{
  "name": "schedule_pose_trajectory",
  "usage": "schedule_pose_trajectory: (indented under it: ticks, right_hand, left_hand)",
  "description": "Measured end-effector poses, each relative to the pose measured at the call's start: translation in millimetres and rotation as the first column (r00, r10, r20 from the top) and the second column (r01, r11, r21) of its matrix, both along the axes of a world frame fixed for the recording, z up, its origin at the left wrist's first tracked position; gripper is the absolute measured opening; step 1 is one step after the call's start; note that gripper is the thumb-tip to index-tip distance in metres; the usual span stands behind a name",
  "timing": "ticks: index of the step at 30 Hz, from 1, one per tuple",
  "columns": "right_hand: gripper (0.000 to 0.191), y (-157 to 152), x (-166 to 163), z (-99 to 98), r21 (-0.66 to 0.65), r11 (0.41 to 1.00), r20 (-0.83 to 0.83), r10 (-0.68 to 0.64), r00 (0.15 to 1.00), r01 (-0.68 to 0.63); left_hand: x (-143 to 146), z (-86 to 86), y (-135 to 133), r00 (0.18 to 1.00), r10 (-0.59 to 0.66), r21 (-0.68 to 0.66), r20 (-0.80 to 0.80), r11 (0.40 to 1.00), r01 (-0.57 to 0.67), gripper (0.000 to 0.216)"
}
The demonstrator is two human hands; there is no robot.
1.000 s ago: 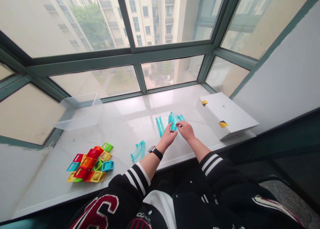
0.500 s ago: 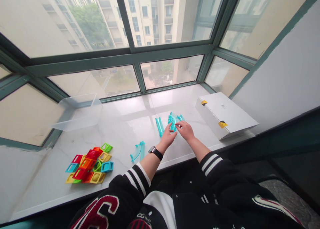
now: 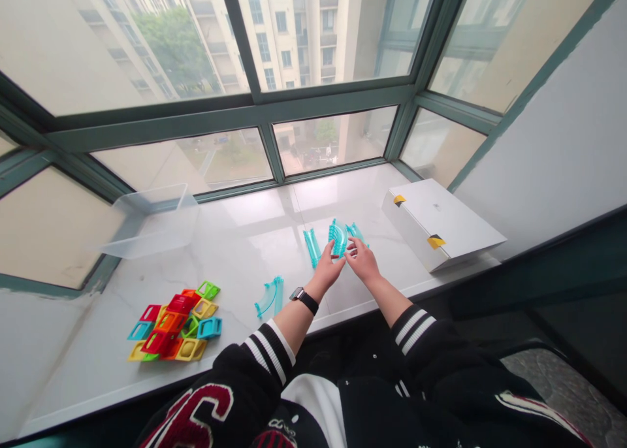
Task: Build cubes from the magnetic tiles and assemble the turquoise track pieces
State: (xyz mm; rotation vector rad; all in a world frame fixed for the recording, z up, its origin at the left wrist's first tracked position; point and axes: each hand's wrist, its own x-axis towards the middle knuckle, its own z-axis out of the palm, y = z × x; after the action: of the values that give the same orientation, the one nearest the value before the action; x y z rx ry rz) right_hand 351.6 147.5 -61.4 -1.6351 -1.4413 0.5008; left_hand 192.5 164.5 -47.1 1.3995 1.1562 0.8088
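Note:
A set of nested turquoise see-through curved track pieces (image 3: 338, 234) lies on the white sill in front of me. My left hand (image 3: 329, 266) is at its near left side, thumb and fingers around the near end. To the right of the pieces is my right hand (image 3: 361, 258), with fingers curved but apart and the tips close to their right edge. No separate piece shows in it. One straight turquoise track piece (image 3: 311, 247) lies left of the curved set. Other turquoise track pieces (image 3: 357, 231) lie just behind my right hand, partly hidden by it.
More turquoise track pieces (image 3: 270, 296) lie left of my left forearm. Further left is a pile of colourful plastic blocks (image 3: 171, 320). A clear plastic bin (image 3: 151, 239) stands at the back left. On the right is a white box (image 3: 443, 223) with yellow-black tape. Windows (image 3: 333, 141) border the sill.
My right hand's fingers have spread from a pinch and shifted slightly right of the curved pieces. My left hand and the track pieces stay nearly where they were.

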Motion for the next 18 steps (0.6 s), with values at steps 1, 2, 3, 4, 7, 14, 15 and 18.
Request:
schedule_pose_trajectory:
  ticks: [1, 2, 3, 4, 7, 14, 15, 18]
  right_hand:
    - [0.048, -0.5, -0.8, -1.1, -0.004, 1.000, -0.007, -0.004, 1.000, 0.004]
    - [0.049, -0.7, -1.4, -2.0, -0.005, 1.000, -0.013, -0.008, 1.000, 0.008]
    - [0.049, -0.6, -1.5, -2.8, -0.004, 1.000, -0.018, -0.012, 1.000, 0.012]
    - [0.050, -0.3, -1.5, -3.4, -0.004, 1.000, -0.020, -0.017, 1.000, 0.017]
    - [0.050, 0.5, -0.5, -5.4, -0.002, 0.999, -0.016, -0.034, 0.999, 0.034]
    - [0.050, -0.9, -3.2, -10.5, 0.012, 1.000, -0.044, -0.026, 0.999, 0.027]
    - [0.050, -1.3, -4.2, -10.9, 0.006, 1.000, -0.049, -0.028, 0.998, 0.029]
    - [0.051, -2.1, -6.9, -11.6, -0.022, 0.999, -0.062, -0.037, 0.997, 0.036]
  left_hand:
    - [-0.2, -0.2, -0.1, 1.000, 0.001, -0.002, 0.000, 1.000, -0.001, 0.084]
    - [-0.4, -0.5, -0.1, 1.000, 0.002, -0.002, 0.001, 1.000, -0.002, 0.084]
    - [-0.6, -0.8, -0.2, 1.000, 0.002, -0.001, 0.003, 1.000, -0.002, 0.084]
    - [-0.8, -1.2, -0.1, 1.000, 0.003, 0.000, 0.005, 1.000, -0.003, 0.085]
    - [-1.1, -2.6, 0.1, 1.000, 0.004, 0.004, 0.008, 1.000, -0.004, 0.087]
    - [4.1, -7.9, 0.2, 0.999, 0.042, -0.011, -0.004, 0.999, -0.042, 0.087]
    - [5.4, -8.7, 0.2, 0.999, 0.049, -0.018, -0.005, 0.999, -0.050, 0.087]
    - [8.7, -10.4, 0.5, 0.998, 0.057, -0.050, -0.015, 0.997, -0.058, 0.088]
